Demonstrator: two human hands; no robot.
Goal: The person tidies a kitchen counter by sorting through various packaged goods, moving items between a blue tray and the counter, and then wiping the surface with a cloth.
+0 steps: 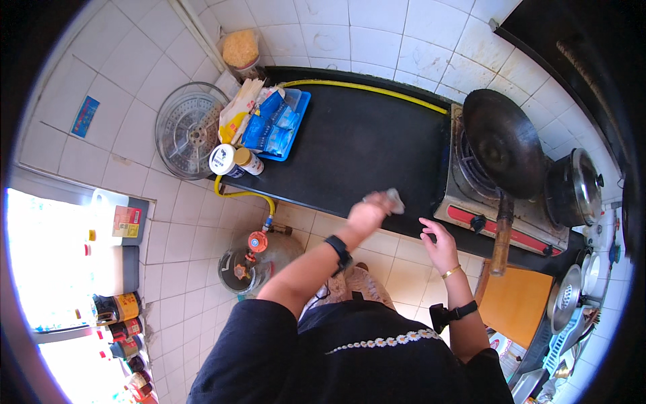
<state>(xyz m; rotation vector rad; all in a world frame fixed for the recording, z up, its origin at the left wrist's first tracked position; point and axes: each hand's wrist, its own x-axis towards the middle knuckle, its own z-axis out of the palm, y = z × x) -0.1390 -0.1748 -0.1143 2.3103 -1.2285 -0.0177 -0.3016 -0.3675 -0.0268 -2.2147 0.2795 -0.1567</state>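
Observation:
My left hand (367, 216), blurred and with a dark band on the wrist, grips a small crumpled pale cloth (395, 202). Both are at the front edge of the black countertop (353, 136); whether the cloth touches the surface I cannot tell. My right hand (440, 245) holds nothing, its fingers apart and partly curled. It hovers at the counter's front edge, left of the gas stove (454, 199). A dark wok (504, 146) leans tilted on the stove, its wooden handle (500, 247) jutting out past the front.
Packets (267, 126) fill a blue tray (301, 123) on the left, beside two jars (222, 159) and a steamer rack (189, 136). A yellow gas hose (363, 89) runs along the back. Below stands a gas cylinder (282, 252). A lidded pot (573, 187) sits right of the wok.

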